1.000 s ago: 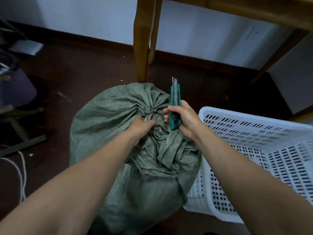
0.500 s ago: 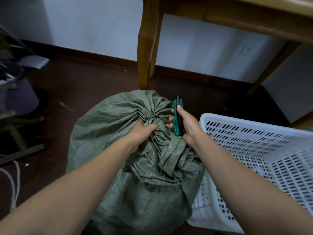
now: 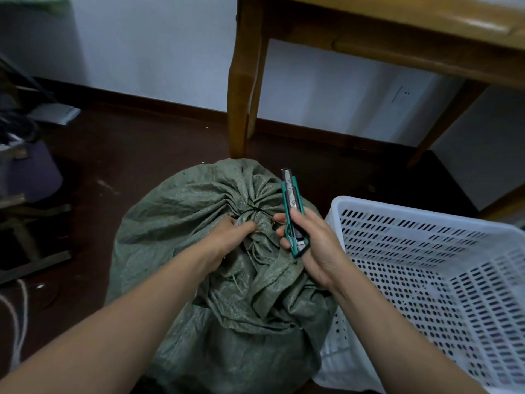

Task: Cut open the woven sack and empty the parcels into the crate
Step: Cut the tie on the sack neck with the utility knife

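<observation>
A full grey-green woven sack [image 3: 181, 217] stands on the dark floor, its neck gathered and bound with a thin black tie [image 3: 255, 211]. My left hand [image 3: 230, 237] grips the bunched neck just below the tie. My right hand [image 3: 309, 245] holds a green utility knife [image 3: 294, 211] upright beside the neck, its blade pointing up and away. A white perforated plastic crate [image 3: 426, 268] sits right of the sack, touching it. No parcels show.
A wooden table leg [image 3: 241, 89] stands just behind the sack, with the tabletop overhead at the right. At the left are a purple stool [image 3: 31, 174], wooden slats and a white cord [image 3: 20, 317] on the floor. A white wall runs along the back.
The blade slid back into the knife half a second ago and now sticks out again. My left hand keeps its hold on the sack's neck. The camera has tilted slightly.
</observation>
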